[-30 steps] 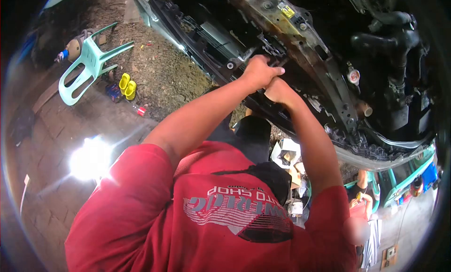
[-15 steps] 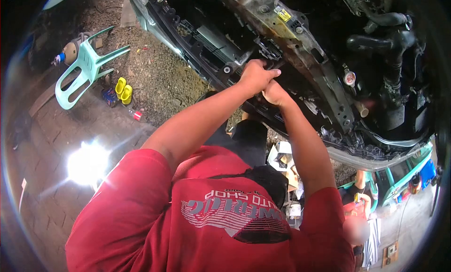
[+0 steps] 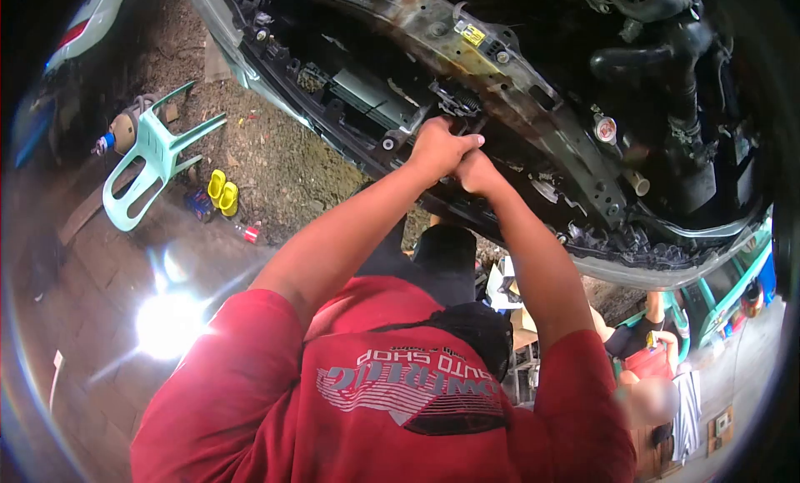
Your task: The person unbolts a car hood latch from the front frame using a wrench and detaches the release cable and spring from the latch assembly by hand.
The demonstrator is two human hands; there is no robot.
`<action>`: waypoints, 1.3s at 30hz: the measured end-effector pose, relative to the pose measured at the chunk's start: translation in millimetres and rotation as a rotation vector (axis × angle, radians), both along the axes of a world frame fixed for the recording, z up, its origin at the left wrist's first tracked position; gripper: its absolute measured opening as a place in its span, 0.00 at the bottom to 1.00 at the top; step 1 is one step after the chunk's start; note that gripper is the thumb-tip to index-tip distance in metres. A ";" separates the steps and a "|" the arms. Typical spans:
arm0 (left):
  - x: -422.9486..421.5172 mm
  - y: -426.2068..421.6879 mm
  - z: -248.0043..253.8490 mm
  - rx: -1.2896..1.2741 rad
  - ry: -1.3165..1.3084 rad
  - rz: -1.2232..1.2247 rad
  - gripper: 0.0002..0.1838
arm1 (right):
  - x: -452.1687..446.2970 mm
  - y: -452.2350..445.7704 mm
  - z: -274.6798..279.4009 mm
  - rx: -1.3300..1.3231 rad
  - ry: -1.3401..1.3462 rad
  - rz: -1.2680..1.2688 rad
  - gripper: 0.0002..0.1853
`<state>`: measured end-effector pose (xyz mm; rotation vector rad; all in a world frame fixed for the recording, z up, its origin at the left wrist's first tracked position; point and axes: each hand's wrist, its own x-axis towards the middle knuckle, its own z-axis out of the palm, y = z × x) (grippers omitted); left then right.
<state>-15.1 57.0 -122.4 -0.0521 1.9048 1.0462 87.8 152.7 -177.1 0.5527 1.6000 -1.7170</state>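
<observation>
My left hand (image 3: 443,148) reaches into the gap at the car's front, just below a latch mechanism (image 3: 454,102). Its fingers look curled, and its thumb points across toward my other hand. Pressed close beside it is my right hand (image 3: 481,173), closed, with its fingertips hidden. Whatever the two hands grip is out of sight. Above them runs the worn metal radiator support (image 3: 492,70), which bears a yellow label (image 3: 473,35). A ribbed metal part (image 3: 375,100) lies to the left of my hands in the dark front opening.
A radiator cap (image 3: 605,130) and black hose (image 3: 642,66) sit to the right. On the ground at left are a green plastic chair (image 3: 137,191), yellow clogs (image 3: 222,193) and a bright lamp (image 3: 170,325). Another person (image 3: 650,358) sits at lower right, near boxes (image 3: 523,329).
The view has shifted a little, so the car sits further left and the seated person shows more. My hands stay together at the same spot below the latch.
</observation>
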 end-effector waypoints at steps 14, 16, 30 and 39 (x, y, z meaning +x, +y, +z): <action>1.9 0.7 2.0 0.068 -0.071 0.077 0.17 | 0.8 -12.7 3.4 0.028 0.155 -0.079 0.24; 3.4 -0.2 0.7 -0.007 -0.030 0.012 0.17 | 1.5 -18.2 -7.7 0.203 0.144 -0.017 0.22; 0.1 5.9 9.2 0.139 -0.126 0.064 0.18 | 7.0 17.6 3.9 -0.001 0.199 0.175 0.19; 3.7 4.3 0.7 0.074 0.018 -0.006 0.18 | -7.1 7.2 20.4 0.199 0.124 0.318 0.21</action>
